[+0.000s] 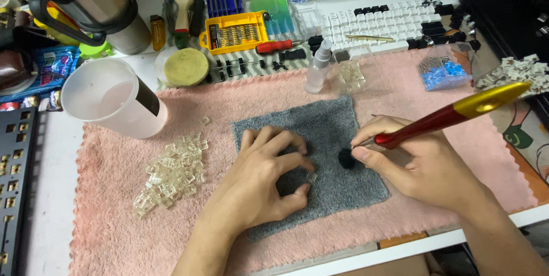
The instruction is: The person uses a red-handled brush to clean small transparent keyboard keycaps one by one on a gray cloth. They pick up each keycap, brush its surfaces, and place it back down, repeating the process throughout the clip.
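Observation:
My left hand rests on a grey cloth and pinches a small clear plastic piece between thumb and fingers. My right hand holds a brush with a red and gold handle like a pen. Its tip sits by a small black piece on the grey cloth, just right of my left fingers. The grey cloth lies on a pink towel.
A heap of clear plastic pieces lies on the towel to the left. A white cup, a small spray bottle, a yellow screwdriver case, a white keyboard and a clear box of blue pieces stand behind.

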